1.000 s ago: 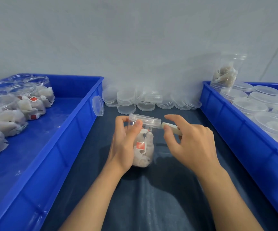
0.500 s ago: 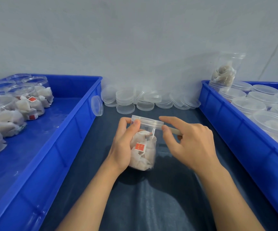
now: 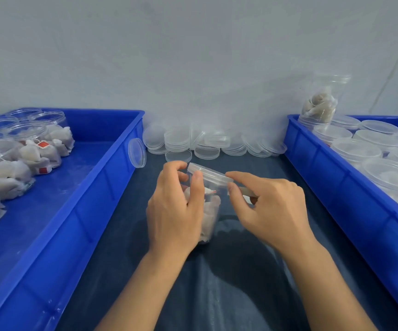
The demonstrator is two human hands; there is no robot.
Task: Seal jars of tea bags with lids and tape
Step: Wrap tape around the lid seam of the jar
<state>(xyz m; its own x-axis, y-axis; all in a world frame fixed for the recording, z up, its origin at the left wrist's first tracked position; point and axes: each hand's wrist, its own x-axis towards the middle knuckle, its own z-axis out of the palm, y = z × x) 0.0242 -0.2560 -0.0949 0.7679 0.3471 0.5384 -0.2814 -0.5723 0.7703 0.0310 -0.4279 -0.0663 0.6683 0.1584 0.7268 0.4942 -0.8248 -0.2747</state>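
While the left hand (image 3: 174, 211) curls round the jar (image 3: 208, 211) at bench (image 3: 241, 295) centre, the right hand (image 3: 272, 209) at 3 o'clock of it pinches something thin at the lid (image 3: 209, 174) rim; can't tell what. Jar tilts, lid on, tea bags (image 3: 211, 209) inside. Spare lids (image 3: 207, 144) at 12 o'clock, blue bins at 9 (image 3: 73, 211) and 3 (image 3: 348, 194).

Dark cloth (image 3: 241, 295): 2 blue bins (image 3: 78, 225) (flanking), lids (image 3: 207, 149).
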